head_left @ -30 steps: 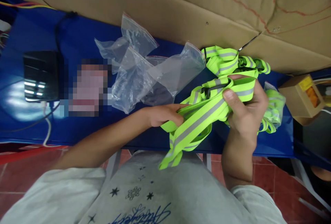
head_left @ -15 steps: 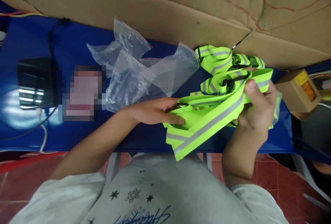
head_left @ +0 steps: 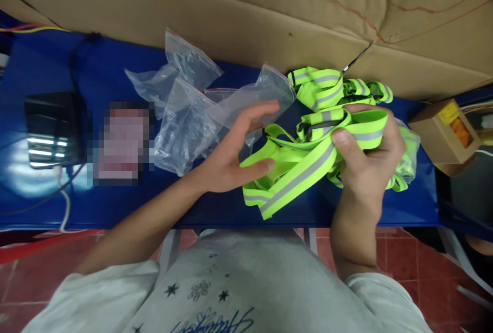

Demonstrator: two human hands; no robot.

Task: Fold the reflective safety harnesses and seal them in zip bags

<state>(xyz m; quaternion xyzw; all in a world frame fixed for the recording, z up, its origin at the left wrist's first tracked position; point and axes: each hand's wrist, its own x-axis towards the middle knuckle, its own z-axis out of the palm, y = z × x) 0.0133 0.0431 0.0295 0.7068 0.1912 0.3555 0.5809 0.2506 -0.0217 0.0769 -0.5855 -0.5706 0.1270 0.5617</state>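
A neon yellow-green reflective strap point(head_left: 298, 181) with a grey stripe and black buckles hangs folded in loops over the front of the table. My right hand point(head_left: 365, 156) grips its gathered upper end, thumb on top. My left hand point(head_left: 234, 156) is beside the strap's left loops, thumb and fingers spread apart, with nothing held between them. Whether the left thumb touches the fabric I cannot tell. More reflective straps point(head_left: 321, 86) lie bundled behind, against the cardboard. Clear zip bags point(head_left: 185, 128) are heaped to the left of my left hand.
A blue table point(head_left: 215, 210) carries everything. On the left are a black device point(head_left: 54, 128) with cables and a blurred-out rectangular item point(head_left: 123, 143). Right of my hand lies a bagged bundle of straps point(head_left: 409, 151), then a small cardboard box point(head_left: 442, 135). A cardboard wall point(head_left: 231, 20) bounds the back.
My left hand has let go of the strap's left end and opened, its fingers lifting. My right hand has moved left with the strap, uncovering the bagged bundle.
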